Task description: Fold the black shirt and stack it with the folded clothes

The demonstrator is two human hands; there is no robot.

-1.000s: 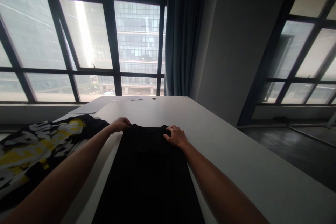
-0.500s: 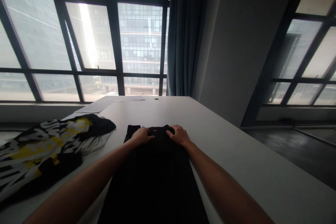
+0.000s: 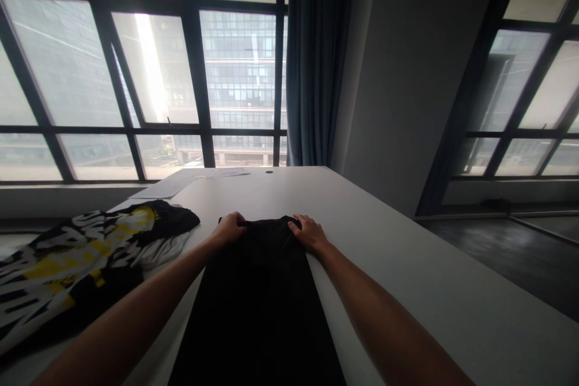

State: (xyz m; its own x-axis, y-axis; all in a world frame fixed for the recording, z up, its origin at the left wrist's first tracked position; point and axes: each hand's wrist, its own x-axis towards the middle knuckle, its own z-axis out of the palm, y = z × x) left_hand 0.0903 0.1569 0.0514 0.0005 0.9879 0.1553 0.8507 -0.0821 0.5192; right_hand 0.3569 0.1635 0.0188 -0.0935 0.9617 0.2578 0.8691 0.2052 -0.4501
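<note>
A long black garment [image 3: 260, 301] lies lengthwise on the white table [image 3: 407, 271], its sides running down toward me. Whether it is a shirt or trousers I cannot tell in the dark cloth. At its far left corner, my left hand [image 3: 230, 229] is closed on the edge. My right hand [image 3: 308, 233] grips the far right corner, thumb on top and fingers over the edge. Between the two hands the top edge sags slightly in small creases.
A black, white and yellow printed garment [image 3: 90, 253] lies bunched at the left. Sheets of paper [image 3: 163, 184] rest at the table's far left. Beyond stand windows [image 3: 239, 72], a dark blue curtain [image 3: 316, 60] and a grey wall [image 3: 407, 72].
My left hand has moved left to the garment's corner, and the garment's right side has shifted inward. The small light label at the top edge no longer shows. My right hand stays nearly in place.
</note>
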